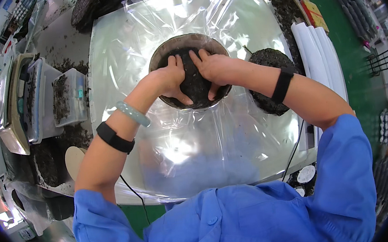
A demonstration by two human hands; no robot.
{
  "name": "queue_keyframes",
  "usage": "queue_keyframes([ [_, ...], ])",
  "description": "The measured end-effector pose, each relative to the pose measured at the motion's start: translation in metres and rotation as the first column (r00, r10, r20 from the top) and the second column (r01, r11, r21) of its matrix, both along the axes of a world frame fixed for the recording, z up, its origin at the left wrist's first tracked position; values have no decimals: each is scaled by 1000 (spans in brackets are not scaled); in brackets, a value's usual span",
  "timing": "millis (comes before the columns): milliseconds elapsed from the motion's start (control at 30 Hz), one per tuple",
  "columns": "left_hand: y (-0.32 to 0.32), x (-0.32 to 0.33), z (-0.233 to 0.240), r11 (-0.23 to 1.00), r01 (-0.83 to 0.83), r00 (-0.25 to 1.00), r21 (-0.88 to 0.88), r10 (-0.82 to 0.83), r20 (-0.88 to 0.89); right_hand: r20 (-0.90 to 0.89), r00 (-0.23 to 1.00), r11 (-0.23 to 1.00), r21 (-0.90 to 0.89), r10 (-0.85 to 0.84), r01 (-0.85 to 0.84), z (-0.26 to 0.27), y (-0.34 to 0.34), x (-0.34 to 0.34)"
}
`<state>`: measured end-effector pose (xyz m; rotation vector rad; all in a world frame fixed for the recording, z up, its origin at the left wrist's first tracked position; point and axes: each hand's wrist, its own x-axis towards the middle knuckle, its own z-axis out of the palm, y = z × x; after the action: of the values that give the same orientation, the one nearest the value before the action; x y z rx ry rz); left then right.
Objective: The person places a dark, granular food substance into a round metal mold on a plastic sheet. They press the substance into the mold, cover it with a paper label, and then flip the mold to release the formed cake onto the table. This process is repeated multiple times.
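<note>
A round mould ring (185,41) stands on clear plastic film (181,133) laid over a pale board. Dark, moist, crumbly material (195,82) fills its bottom. Both hands reach inside the ring with their fingers spread and pressed on that dark surface. My left hand (172,79) is at the left side, its thumb near the front wall. My right hand (215,68) lies at the right side, its thumb pointing towards me. A dark round slab (271,81) of similar material rests to the right of the ring, partly hidden under my right forearm.
Clear plastic boxes (71,96) smeared with dark material stand at the left. Dark slabs (96,5) lie at the back. White rolled or folded sheets (318,54) line the right edge, near a yellow and red box (315,16). Thin black cables hang at the front.
</note>
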<state>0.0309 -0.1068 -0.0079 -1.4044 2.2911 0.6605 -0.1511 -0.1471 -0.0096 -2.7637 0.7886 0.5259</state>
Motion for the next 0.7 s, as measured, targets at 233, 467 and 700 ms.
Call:
queue_keyframes([
  [233, -6, -12, -52, 986, 24, 989, -164, 1, 150, -194, 976, 914, -370, 100, -167, -55, 2, 9],
  [467, 59, -4, -56, 956, 64, 993, -286, -32, 117, 718, 696, 998, -59, 27, 23, 59, 164, -12],
  [700, 67, -13, -26, 990, -42, 980, -132, 67, 188, 536, 773, 869, -494, 339, -38, 5, 233, 4],
])
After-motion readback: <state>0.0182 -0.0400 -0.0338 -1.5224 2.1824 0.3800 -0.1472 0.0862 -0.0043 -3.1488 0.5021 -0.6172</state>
